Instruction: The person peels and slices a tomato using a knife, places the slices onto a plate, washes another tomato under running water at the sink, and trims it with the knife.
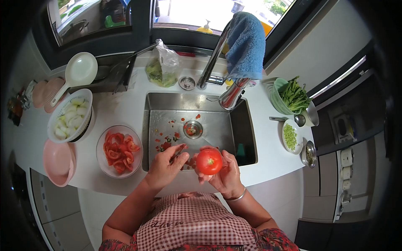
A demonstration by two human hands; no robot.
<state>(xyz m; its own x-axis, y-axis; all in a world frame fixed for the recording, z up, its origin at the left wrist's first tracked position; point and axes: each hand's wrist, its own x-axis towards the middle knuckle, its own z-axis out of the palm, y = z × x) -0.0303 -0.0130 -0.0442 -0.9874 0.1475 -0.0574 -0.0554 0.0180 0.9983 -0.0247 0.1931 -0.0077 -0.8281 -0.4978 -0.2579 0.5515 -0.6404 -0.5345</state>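
Observation:
My right hand (228, 178) cradles a whole red tomato (210, 162) over the front edge of the sink, its stem end facing up toward me. Just left of it, my left hand (166, 167) is closed, fingers curled and thumb stretched toward the tomato. Something thin and dark shows between those fingers, too hidden to name. Below both hands lies the steel sink (217, 125), with red and green scraps around its drain (193, 129). A clear bowl of cut tomato wedges (120, 152) stands on the counter left of the sink.
Left are a white colander (53, 125) of pale onion pieces, a pink basin (58, 167) and a white pan (81, 69). Behind the sink, a blue towel (247, 46) hangs on the faucet (234, 95). Right are a basket of greens (277, 100) and a chopped-greens bowl (290, 136).

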